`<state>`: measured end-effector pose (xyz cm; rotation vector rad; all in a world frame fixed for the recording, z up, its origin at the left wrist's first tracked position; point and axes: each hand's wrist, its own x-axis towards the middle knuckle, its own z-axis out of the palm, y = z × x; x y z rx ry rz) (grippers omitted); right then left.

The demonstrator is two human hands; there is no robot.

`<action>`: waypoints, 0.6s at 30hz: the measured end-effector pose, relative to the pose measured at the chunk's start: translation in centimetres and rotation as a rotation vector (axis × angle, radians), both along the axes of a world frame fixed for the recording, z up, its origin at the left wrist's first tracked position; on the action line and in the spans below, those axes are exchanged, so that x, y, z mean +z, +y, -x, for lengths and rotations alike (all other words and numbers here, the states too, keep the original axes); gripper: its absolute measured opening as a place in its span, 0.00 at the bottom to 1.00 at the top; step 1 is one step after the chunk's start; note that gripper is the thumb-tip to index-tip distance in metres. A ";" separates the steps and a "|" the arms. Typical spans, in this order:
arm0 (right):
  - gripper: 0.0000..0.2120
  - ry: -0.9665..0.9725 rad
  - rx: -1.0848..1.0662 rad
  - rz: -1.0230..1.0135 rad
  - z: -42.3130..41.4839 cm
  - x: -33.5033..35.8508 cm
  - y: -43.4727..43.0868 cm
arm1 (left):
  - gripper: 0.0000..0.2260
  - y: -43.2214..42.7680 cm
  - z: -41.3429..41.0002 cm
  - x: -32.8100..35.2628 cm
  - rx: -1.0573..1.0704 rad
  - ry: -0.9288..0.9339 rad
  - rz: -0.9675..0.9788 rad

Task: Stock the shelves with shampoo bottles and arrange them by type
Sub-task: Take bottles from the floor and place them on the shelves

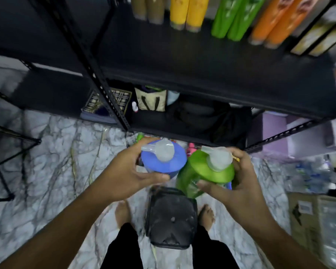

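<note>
Blue plastic pump bottle (163,164) fills the left hand (128,171), fingers (145,141) curled round its shoulder. The right hand (239,181) clasps a green pump bottle (208,169) likewise, both low over the floor, just beside each other. They are likely heavy if full, and smooth-walled, so grip the body, not the pump. The black shelf (182,61) has bare room before its standing row; mind its front edge and slotted post (97,74).

The left hand (124,171) and right hand (239,183) are bare, as are both forearms down to the near edge; black trousers (122,249) cover the legs; the left foot (122,212) and right foot (207,216) are bare.
</note>
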<state>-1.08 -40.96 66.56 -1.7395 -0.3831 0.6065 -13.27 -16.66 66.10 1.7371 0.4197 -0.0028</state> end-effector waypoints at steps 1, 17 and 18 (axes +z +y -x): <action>0.34 -0.013 -0.026 -0.032 0.3 2.3 0.0 | 0.31 -0.1 0.1 2.6 0.018 -0.030 -0.009; 0.29 -0.266 -0.225 -0.597 -3.6 30.6 6.7 | 0.24 2.2 -6.0 31.1 0.119 -0.659 -0.033; 0.28 -0.298 -0.221 -0.616 -4.2 32.2 7.1 | 0.24 2.2 -6.6 32.6 0.124 -0.699 -0.029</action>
